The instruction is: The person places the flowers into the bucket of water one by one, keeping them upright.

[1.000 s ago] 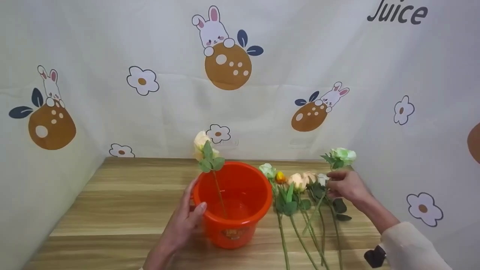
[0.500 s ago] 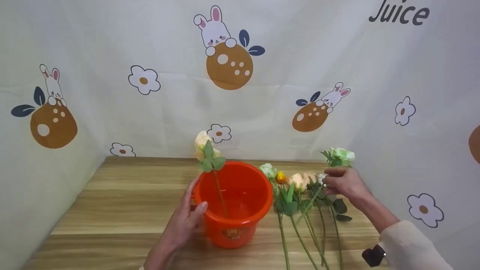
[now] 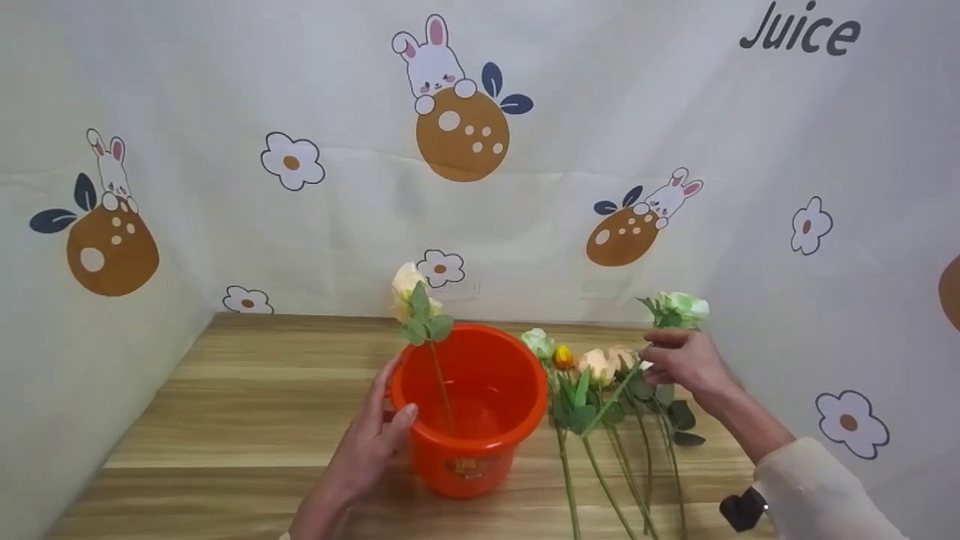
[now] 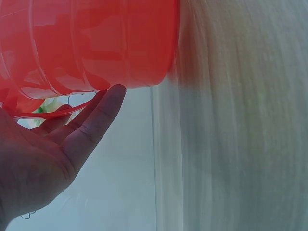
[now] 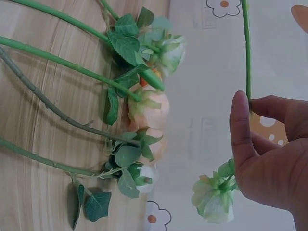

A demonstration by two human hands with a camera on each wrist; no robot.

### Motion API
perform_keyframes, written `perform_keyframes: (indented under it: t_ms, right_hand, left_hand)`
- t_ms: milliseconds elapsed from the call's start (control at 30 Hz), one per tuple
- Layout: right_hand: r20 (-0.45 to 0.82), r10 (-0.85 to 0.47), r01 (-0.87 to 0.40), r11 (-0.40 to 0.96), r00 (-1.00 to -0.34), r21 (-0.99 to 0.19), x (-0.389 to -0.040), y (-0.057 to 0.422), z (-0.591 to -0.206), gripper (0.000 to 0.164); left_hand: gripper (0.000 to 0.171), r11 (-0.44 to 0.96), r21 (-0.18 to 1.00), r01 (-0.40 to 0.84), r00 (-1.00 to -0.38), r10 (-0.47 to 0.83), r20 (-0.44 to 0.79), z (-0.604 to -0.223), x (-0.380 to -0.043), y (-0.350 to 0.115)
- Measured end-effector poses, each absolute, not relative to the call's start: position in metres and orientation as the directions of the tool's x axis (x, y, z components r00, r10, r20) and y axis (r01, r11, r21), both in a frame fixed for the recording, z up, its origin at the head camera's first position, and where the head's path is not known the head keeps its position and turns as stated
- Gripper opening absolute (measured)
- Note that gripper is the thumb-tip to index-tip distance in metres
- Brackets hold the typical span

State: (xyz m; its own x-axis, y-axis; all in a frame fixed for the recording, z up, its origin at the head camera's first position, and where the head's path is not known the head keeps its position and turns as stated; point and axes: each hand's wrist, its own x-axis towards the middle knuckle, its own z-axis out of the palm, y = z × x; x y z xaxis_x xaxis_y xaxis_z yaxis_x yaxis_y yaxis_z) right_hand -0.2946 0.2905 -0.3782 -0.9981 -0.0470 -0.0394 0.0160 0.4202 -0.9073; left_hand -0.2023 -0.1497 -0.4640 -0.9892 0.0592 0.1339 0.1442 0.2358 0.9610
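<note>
My left hand (image 3: 364, 442) grips the red plastic bucket (image 3: 469, 469), thumb at the rim and fingers along the outer side. In the left wrist view, fingers lie by the bucket's thin red handle (image 4: 53, 114). One cream rose (image 3: 409, 289) leans inside the bucket, its bloom above the rim. My right hand (image 3: 691, 364) pinches the green stem (image 5: 247, 53) of a pale green rose (image 5: 214, 199) between thumb and fingers. This rose is raised above the table, bloom behind the hand, stem slanting down to the left.
Several artificial flowers lie in a row right of the bucket: a pale green rose (image 3: 537, 343), an orange-yellow bud (image 3: 562, 357), peach roses (image 3: 597, 366) and a white bloom (image 5: 144, 178). Their stems run toward the front. A printed curtain (image 3: 360, 225) borders the wooden table (image 3: 247, 390).
My right hand has moved slightly left and up with the pale green rose, and its stem end has swung left toward the bucket. My left hand stays on the bucket.
</note>
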Motion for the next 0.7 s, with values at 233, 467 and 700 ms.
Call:
perform_keyframes:
  t_ms: [233, 467, 700]
  right_hand:
    - [-0.042, -0.03, 0.026, 0.414, -0.999, -0.91, -0.296, 0.288, -0.376, 0.057]
    - [-0.037, -0.015, 0.028, 0.42, -0.999, -0.907, -0.297, 0.282, -0.373, 0.055]
    - [-0.028, -0.008, 0.022, 0.403, -1.0, -0.915, -0.295, 0.273, -0.372, 0.055]
  left_hand:
    - [0.071, 0.24, 0.959, 0.151, -0.988, 0.058, 0.141, -0.463, -0.204, -0.148]
    - [0.071, 0.24, 0.962, 0.127, -0.992, 0.057, 0.117, -0.462, -0.204, -0.149]
    - [0.071, 0.258, 0.951, 0.168, -0.986, 0.062, 0.157, -0.465, -0.202, -0.149]
